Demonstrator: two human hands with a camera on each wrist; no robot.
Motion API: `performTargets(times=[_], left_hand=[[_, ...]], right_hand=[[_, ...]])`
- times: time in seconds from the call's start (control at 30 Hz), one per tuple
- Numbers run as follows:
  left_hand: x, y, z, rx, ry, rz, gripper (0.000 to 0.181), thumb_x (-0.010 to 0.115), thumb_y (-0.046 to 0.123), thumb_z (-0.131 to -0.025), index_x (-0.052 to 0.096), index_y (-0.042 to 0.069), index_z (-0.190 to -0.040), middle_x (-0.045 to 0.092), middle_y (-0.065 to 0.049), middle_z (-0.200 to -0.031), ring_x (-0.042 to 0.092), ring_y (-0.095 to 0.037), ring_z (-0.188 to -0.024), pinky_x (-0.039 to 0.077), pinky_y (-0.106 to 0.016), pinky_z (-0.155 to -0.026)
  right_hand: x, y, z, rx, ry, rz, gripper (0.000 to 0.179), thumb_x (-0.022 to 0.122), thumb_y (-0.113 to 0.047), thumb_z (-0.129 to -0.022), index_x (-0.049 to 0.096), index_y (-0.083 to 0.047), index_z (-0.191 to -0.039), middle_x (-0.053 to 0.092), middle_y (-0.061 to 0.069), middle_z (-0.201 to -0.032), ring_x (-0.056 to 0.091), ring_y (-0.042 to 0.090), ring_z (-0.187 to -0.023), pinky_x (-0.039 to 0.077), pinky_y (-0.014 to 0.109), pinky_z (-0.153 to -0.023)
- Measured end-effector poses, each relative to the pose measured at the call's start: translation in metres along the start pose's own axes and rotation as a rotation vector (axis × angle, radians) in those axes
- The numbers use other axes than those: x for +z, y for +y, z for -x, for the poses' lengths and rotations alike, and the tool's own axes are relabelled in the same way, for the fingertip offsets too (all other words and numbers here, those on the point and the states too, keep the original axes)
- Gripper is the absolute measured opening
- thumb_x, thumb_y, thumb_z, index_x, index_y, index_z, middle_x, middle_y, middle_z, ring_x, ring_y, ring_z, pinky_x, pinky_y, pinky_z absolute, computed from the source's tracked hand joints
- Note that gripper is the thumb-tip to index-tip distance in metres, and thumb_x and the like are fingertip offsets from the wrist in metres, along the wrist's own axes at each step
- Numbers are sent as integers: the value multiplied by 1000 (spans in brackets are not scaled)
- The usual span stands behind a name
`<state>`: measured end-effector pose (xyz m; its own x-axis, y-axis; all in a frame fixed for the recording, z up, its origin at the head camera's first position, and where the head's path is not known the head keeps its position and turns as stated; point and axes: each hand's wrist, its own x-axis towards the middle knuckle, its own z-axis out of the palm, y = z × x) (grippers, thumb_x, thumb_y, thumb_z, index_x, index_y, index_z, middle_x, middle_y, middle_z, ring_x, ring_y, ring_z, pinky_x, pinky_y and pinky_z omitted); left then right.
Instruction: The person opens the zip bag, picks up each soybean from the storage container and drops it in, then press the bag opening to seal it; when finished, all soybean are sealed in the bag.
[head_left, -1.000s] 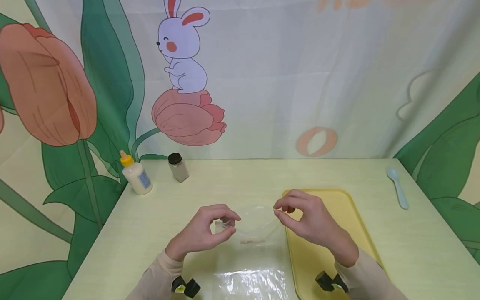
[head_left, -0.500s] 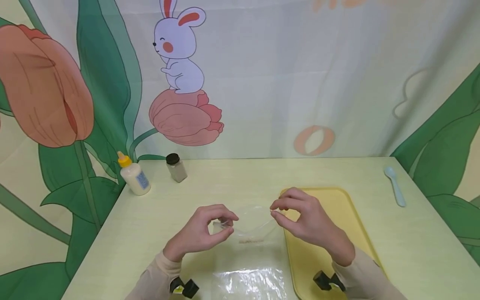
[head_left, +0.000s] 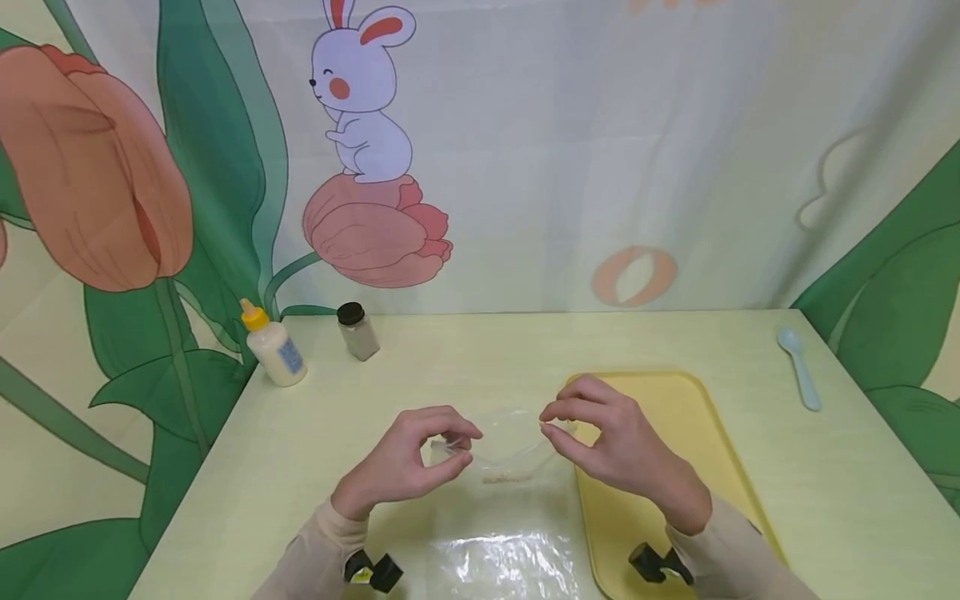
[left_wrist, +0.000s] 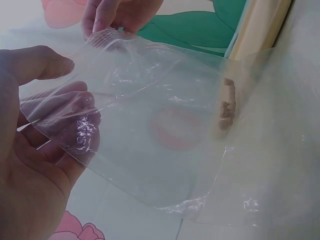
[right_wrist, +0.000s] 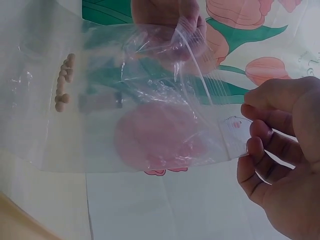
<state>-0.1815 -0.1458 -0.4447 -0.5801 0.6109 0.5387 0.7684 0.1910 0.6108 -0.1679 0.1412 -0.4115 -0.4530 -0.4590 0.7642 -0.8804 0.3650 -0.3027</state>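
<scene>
A clear plastic zip bag [head_left: 510,558] spans both hands, its upper part raised and its lower part lying on the table. My left hand [head_left: 408,458] holds its left corner, with the thumb [left_wrist: 55,65] on the near side and the fingers behind the film. At the opposite corner, my right hand [head_left: 618,433] pinches the zip edge between thumb and fingertips. Several small tan balls [right_wrist: 64,82] lie in a row inside the bag, along a fold. Whether the bag's mouth is parted is hard to tell.
A yellow tray [head_left: 675,467] sits beneath the right hand. Toward the back left stand a white bottle with a yellow nozzle [head_left: 276,354] and a small jar with a black lid [head_left: 358,333]. A pale blue spoon [head_left: 799,367] lies at the far right.
The right hand has shifted slightly toward the left hand, and a bit of bag corner shows beyond its fingertips. The left hand stays almost still; the head view moves a little.
</scene>
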Motion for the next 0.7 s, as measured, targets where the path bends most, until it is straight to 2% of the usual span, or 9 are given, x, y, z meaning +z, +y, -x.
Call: performTargets(times=[0.13, 0.37, 0.53, 0.7], left_hand=[[0, 5, -2, -1, 1, -5, 21, 71, 1, -82, 69, 9, -101, 67, -2, -84, 60, -13, -76, 54, -26, -70], [-7, 30, -11, 15, 4, 7, 16, 69, -1, -83, 68, 3, -99, 66, -6, -80, 59, -16, -74, 54, -27, -70], [-8, 32, -12, 30, 3, -2, 18, 68, 0, -83, 68, 6, -100, 66, -5, -82, 59, -14, -74, 53, -26, -71], [-7, 31, -12, 17, 2, 4, 18, 69, -1, -83, 68, 7, -99, 66, -6, -80, 60, -16, -74, 54, -27, -70]], right_hand=[[0, 0, 0, 13, 1, 13, 4, 71, -12, -85, 73, -14, -88, 60, -2, -86, 57, 9, -80, 47, 16, -71], [-1, 2, 1, 37, -1, 30, 5, 74, -14, -84, 73, -12, -89, 62, -2, -87, 59, 10, -80, 48, 16, -71], [-3, 4, 1, 53, 0, 20, 5, 74, -12, -83, 73, -11, -88, 62, -3, -88, 60, 10, -79, 48, 15, -69], [-7, 8, 0, 84, -3, 11, 10, 76, -7, -79, 74, -11, -88, 63, -2, -87, 62, 11, -75, 48, 14, -67]])
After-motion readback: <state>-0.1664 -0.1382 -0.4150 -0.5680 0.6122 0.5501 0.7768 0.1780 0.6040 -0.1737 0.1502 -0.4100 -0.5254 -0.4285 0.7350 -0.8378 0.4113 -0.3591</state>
